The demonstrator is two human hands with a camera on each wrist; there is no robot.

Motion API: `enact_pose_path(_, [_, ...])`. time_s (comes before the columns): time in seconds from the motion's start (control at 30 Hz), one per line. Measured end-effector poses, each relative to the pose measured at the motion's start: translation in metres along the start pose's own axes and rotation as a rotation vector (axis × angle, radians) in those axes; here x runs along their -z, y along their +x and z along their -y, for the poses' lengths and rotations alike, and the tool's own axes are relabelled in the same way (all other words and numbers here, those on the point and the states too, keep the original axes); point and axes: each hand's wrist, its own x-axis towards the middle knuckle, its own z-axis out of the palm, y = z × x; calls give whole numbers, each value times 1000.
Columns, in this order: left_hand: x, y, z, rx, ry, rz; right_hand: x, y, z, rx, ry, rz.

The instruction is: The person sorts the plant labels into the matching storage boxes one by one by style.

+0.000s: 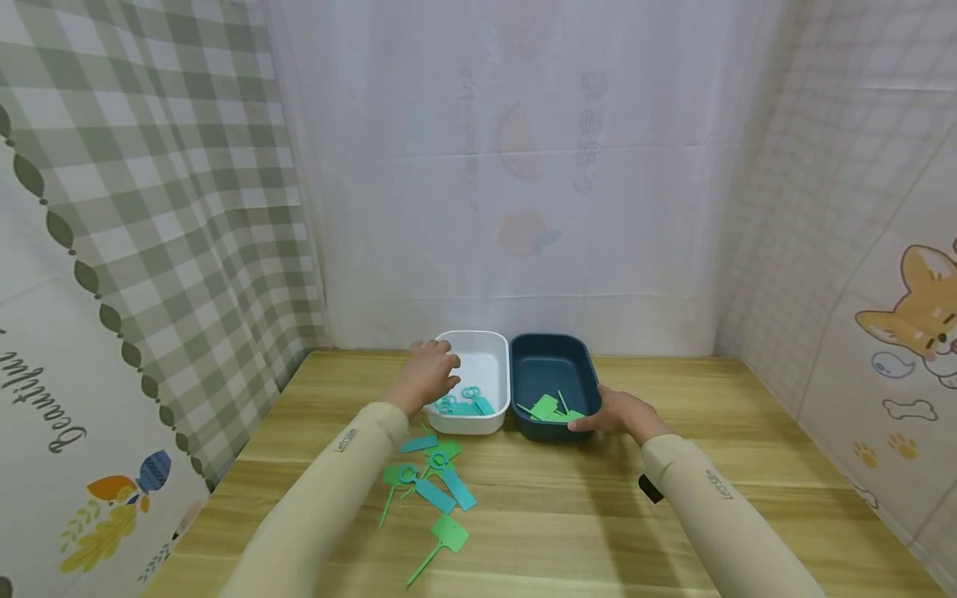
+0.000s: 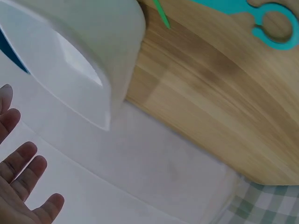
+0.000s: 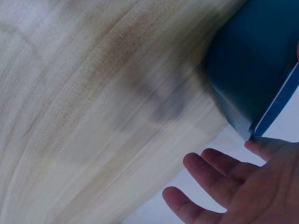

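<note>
My left hand (image 1: 424, 374) is over the left rim of a white bin (image 1: 469, 425), its fingers spread and holding nothing. Inside that bin lie several teal tags (image 1: 465, 408) with ring ends. My right hand (image 1: 622, 413) is at the front right corner of a dark blue bin (image 1: 552, 363) beside it. In the right wrist view, its fingers (image 3: 212, 179) are extended, with one fingertip right at the bin's rim. Several green tags (image 1: 548, 406) with thin tails lie in the blue bin.
Loose tags lie on the wooden table (image 1: 546, 531) in front of the white bin, among them a teal tag (image 1: 435, 496) and a green tag (image 1: 449, 531) nearest me. A white curtain (image 1: 493, 249) hangs behind the bins, with a checked curtain (image 1: 217, 208) on the left.
</note>
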Motion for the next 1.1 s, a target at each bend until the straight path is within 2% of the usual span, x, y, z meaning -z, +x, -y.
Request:
enact_pose_path(0.23, [-3,-23,34,50,-59,-70,-1,3,0,11,12,1])
enact_pose_path(0.33, [-7,-36,46,78,-70,-66,-2,3,0,13,23,0])
enact_pose_path(0.47, [-14,-54,58,111,-67,-23,-3,4,1,19,40,-1])
enact_pose_path(0.63, [-24,-80,67,119,-75,53,-5,6,0,22,45,4])
enact_pose_path(0.8, [-35,-101,71,123,-80,85,-7,9,-3,67,52,-7])
enact_pose_path(0.93, [-41,-112,74,138,-101,108,-8,8,-5,119,59,-29])
enact_pose_path(1.1, [-47,-122,77,159,-161,123,-8,7,-7,143,37,-68])
